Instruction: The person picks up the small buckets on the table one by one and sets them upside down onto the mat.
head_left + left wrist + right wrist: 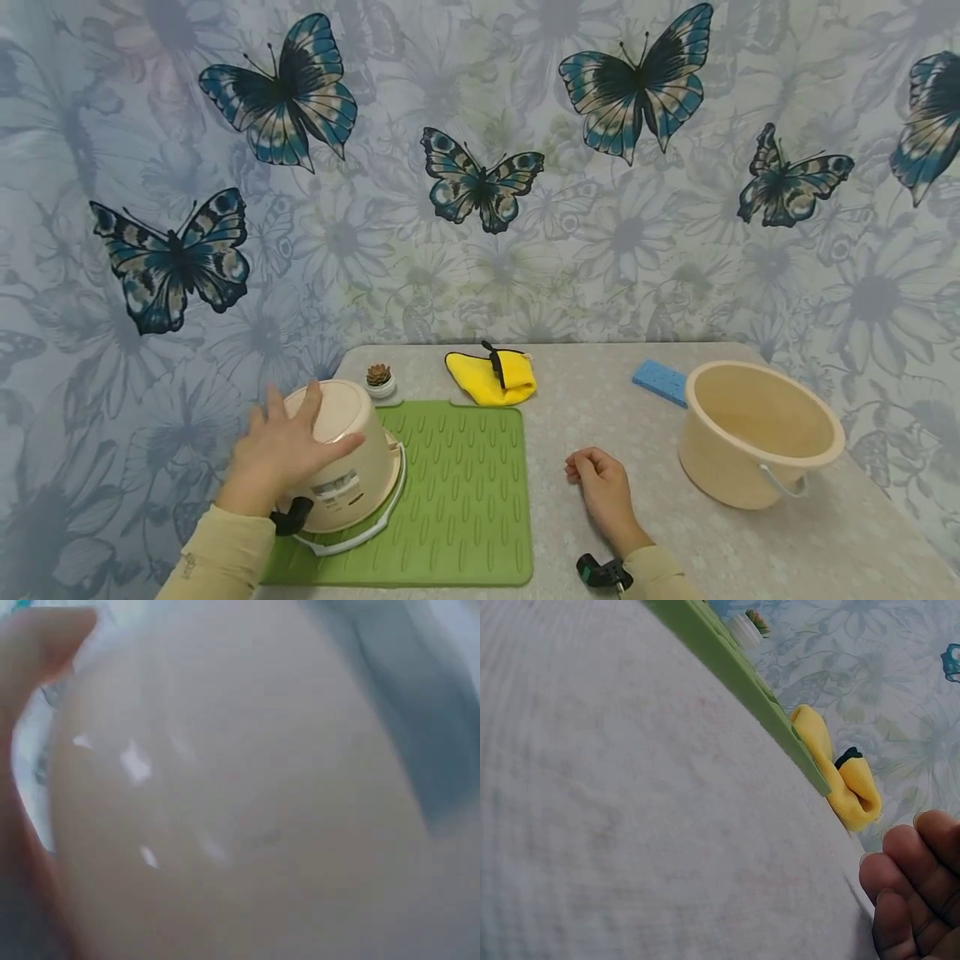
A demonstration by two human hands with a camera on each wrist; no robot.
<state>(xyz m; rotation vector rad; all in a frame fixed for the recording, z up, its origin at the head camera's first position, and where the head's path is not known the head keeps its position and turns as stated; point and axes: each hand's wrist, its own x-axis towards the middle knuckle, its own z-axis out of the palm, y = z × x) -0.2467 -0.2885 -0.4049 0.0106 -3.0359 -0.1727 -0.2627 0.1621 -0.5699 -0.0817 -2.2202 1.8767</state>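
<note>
An upside-down cream bucket (367, 479) stands on the left part of a green ribbed mat (468, 492). Its pale handle (375, 527) lies down on the mat around the rim, and a sticker shows on its side. Over the bucket's left side and base my left hand (276, 454) spreads its fingers and thumb wide. The glossy bucket wall (240, 765) fills most of the left wrist view. My right hand (606, 493) lies on the grey table right of the mat, fingers loosely curled, holding nothing; its fingers (907, 881) show in the right wrist view.
A second cream bucket (750, 467) stands upright at the right, its handle hanging. Behind it lies a blue sponge (656, 382). A folded yellow cloth (480, 379) with black trim and a small potted succulent (380, 381) sit near the butterfly-patterned wall.
</note>
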